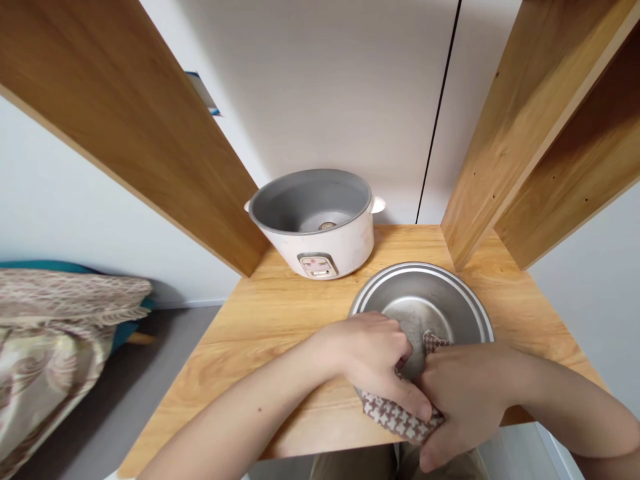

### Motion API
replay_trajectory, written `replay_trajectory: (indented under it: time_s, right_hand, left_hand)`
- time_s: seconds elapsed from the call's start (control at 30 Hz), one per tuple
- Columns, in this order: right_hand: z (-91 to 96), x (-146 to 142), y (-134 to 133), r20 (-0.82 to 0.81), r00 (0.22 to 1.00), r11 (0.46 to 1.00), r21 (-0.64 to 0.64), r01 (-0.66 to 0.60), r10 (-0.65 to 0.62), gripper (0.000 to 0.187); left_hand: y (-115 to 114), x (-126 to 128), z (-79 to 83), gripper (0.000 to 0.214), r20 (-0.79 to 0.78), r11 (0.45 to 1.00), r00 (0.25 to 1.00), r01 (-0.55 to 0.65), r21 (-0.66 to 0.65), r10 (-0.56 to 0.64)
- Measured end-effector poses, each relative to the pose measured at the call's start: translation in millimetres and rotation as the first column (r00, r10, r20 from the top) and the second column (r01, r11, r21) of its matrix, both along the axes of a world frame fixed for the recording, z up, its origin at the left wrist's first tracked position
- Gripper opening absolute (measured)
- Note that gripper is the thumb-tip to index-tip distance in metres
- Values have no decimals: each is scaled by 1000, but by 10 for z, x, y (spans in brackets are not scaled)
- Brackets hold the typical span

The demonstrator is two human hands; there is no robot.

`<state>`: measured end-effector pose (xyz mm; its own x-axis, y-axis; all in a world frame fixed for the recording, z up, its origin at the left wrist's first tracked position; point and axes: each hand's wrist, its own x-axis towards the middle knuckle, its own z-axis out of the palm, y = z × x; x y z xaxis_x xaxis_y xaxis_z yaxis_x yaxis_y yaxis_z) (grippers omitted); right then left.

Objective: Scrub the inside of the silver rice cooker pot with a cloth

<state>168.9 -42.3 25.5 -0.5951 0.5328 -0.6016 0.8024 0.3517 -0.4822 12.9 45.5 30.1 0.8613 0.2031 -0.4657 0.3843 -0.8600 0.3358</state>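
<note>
A silver metal rice cooker inner pot (420,287) sits near the front of the wooden surface. My left hand (377,357) is closed over its near-left rim, fingers curled inward and thumb lying on a brown-and-white houndstooth cloth (395,417). Closed around that cloth at the near rim is my right hand (465,393); some of the fabric shows inside the pot, and part hangs outside. The fingertips of my right hand are hidden. Behind the pot stands a white rice cooker body (330,250), lidless, with its grey inside showing.
Wooden uprights rise from the wooden tabletop (235,347) on the left (150,133) and right (500,147). A white panel (325,87) stands behind. At lower left, patterned fabric (60,347) covers a teal seat above a dark floor (165,347).
</note>
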Motion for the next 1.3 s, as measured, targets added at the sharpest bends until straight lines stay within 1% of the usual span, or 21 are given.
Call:
replay_trajectory:
  time_s: [0.07,0.17,0.33,0.4,0.5,0.6,0.7,0.8,0.93,1.13,1.23,1.3]
  right_hand:
    - [18,13,20,47,998,999,-19,-29,30,58]
    - [29,49,63,81,995,997,-44,-60,63,58]
    - [20,105,103,51,994,990,-108,-95,101,51]
    - [23,101,100,59,994,990,-108,-86,92,50]
    - [43,69,92,87,995,997,-64,-41,47,52]
    - [60,42,94,110,994,998,-57,-18,24,53]
    - [54,40,105,93,995,998,-64,-27,33,48]
    - [36,52,108,50,998,999,-36,-38,40,43]
    - [3,76,80,-39,999,999,46,-9,10,43]
    - [-73,107,4,-60,998,987,159,4,5,47]
    - [-75,97,10,-56,998,988,156,10,-1,48]
    - [-47,77,33,-12,1000,995,102,8,-7,49]
  left_hand:
    - [4,-7,-12,69,22,1000,1000,9,7,-9]
    - [4,-17,-32,66,56,1000,998,15,12,-16]
    - [31,-32,-55,63,113,999,993,34,13,-35]
    - [62,-36,-62,62,148,999,988,45,22,-48]
    - [76,-36,-60,59,199,998,979,44,50,-53]
    - [-22,-33,-56,60,229,995,972,28,100,-50]
    - [-193,-30,-70,70,224,993,972,42,108,-65]
    - [-289,-17,-85,77,171,997,985,23,75,-35]
    - [-245,17,-69,70,67,999,997,25,-38,-22]
    - [-198,43,-49,67,32,997,999,-8,-72,11]
    - [-203,41,-53,70,16,997,1000,-10,-70,11]
    - [-203,42,-52,71,8,998,1000,-3,-59,3]
